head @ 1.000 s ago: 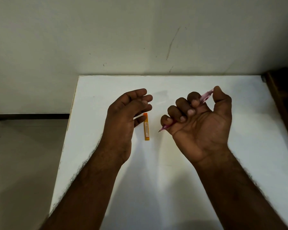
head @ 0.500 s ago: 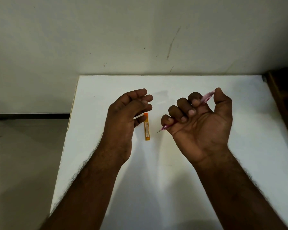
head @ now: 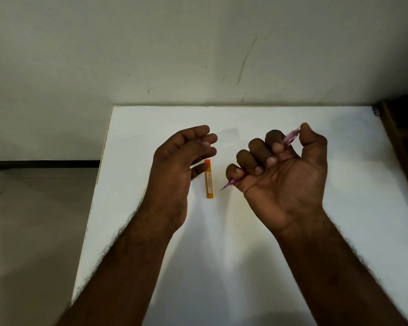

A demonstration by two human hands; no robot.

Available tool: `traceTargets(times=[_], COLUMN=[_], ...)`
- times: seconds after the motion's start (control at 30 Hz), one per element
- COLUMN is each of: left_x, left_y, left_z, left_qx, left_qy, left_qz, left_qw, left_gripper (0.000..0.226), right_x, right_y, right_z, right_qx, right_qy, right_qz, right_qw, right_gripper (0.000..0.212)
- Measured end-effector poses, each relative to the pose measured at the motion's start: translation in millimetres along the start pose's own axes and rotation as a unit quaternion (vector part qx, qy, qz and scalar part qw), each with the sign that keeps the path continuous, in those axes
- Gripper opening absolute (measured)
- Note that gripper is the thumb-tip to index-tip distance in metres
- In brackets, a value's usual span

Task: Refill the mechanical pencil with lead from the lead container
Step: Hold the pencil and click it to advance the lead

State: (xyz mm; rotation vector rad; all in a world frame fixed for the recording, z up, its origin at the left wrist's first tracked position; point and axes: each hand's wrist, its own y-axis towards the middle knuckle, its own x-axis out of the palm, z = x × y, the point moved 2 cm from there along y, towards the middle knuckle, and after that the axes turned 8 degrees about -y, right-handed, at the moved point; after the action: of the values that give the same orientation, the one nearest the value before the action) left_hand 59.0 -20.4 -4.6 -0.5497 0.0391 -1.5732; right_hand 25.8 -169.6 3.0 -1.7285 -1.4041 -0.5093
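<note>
Meanwhile, right hand [head: 283, 175] fingers grip the pencil [head: 290, 138]; left hand [head: 177, 168] loosely curled beside the shut lead container [head: 209, 182].

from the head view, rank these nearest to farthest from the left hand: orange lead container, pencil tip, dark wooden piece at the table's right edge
From the left hand:
1. Orange lead container, lying on the white table just right of its fingers.
2. Pencil tip, poking out below the right hand, right of the container.
3. Dark wooden piece, at the far right edge.
</note>
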Motion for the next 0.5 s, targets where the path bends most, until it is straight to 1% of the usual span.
traceTargets(times=[0.2,0.37,0.5], left_x=[-0.3,0.1,0.2], left_y=[-0.2,0.3,0.2], left_z=[-0.3,-0.2,0.0], left_qx=[0.000,-0.001,-0.003], left_qy=[0.001,0.004,0.005], left_qz=[0.000,0.002,0.003], left_qw=[1.000,1.000,1.000], left_gripper=[0.024,0.024,0.024], right_x=[-1.1,-3.4,-2.8], right_y=[0.0,0.3,0.6], right_z=[-1.7,-2.8,-2.6], right_qx=[-0.007,-0.009,-0.010], right_qy=[-0.006,0.012,0.005], right_qz=[0.013,0.024,0.023], right_qw=[1.000,1.000,1.000], right_gripper=[0.046,0.049,0.047])
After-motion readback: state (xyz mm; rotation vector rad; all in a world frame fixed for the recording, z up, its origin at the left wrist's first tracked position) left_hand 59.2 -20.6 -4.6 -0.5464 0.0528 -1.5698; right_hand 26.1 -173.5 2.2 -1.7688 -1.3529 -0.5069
